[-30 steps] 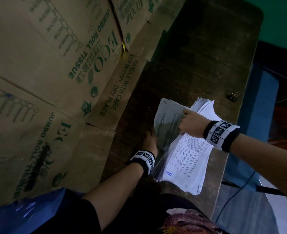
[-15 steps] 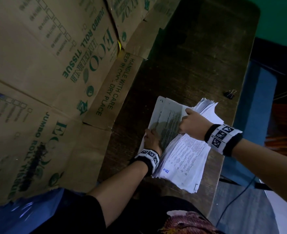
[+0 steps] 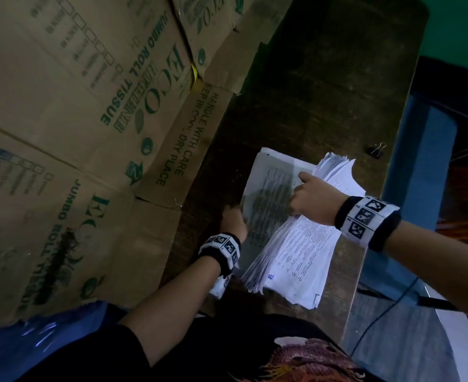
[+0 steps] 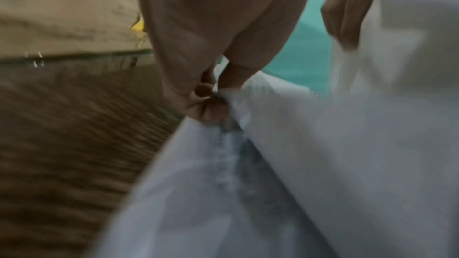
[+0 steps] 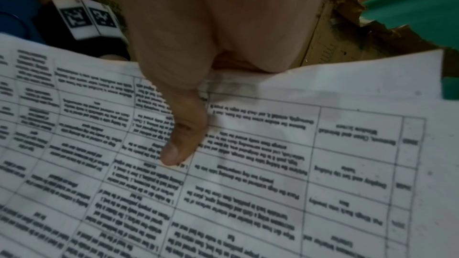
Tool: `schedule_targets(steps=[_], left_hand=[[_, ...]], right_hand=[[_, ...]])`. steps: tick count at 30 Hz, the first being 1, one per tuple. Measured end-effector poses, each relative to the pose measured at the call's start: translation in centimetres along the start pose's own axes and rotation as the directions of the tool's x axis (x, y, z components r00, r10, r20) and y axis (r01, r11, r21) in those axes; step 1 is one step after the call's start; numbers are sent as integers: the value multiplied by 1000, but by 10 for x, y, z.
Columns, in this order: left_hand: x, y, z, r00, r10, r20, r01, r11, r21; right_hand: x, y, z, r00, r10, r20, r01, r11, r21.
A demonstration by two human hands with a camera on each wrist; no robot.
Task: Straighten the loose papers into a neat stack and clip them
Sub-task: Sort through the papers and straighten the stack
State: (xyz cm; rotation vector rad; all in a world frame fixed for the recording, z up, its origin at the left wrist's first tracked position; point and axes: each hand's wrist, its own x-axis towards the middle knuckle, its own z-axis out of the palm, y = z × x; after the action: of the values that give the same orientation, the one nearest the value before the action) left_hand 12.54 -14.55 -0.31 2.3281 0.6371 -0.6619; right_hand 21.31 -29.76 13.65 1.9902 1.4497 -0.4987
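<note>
Right hand (image 3: 314, 201) has the thick bundle of papers (image 3: 304, 252) gripped at its far end, thumb (image 5: 182, 134) pressed flat across the printed table on the top page, fingers curled underneath. The bundle sits tilted on the dark wooden worktop (image 3: 323, 86), its edges fanned and uneven. Left hand (image 3: 234, 220) is down at the left edge, fingers (image 4: 208, 110) pinching one loose sheet (image 3: 268, 194) that peels away from the rest. The binder clip (image 3: 376, 150) lies alone near the worktop's right edge, well apart from the papers. Flattened cardboard boxes (image 3: 89, 119) cover the left side.
</note>
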Motion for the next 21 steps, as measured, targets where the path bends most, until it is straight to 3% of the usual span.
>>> schedule_targets(steps=[7,16,21], left_hand=[[3,-10,-1,999,-22,-43,18,995,-97],[3,-8,1,987,142,-80,-152,979,-135],[1,-7,2,986,157,-48,-165,947,-274]], right_hand=[[-5,3,-4,999,-15,30,14,1000,16],[-15,8,-11,999,12,45,-14,999,50],[-17,12,-3,997,17,71,-16,1000,-9]])
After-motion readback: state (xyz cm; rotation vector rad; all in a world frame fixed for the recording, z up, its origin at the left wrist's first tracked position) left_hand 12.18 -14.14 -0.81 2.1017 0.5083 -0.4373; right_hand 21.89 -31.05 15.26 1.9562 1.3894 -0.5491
